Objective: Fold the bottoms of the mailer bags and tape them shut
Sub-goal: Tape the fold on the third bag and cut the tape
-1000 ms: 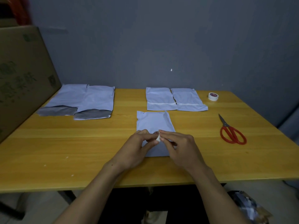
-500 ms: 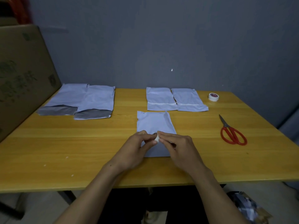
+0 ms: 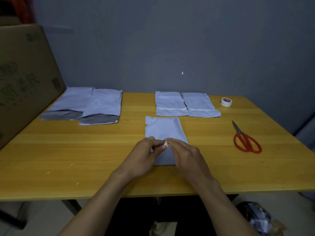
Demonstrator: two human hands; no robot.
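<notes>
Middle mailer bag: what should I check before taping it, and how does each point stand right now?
1. Middle mailer bag lies flat on the table: ok.
2. Its bottom fold is made: cannot tell, the hands cover it.
3. White tape pinched between left hand and right hand: ok.
4. Tape end pulled free: cannot tell.
5. Scissors lie unobstructed on the right: ok.
</notes>
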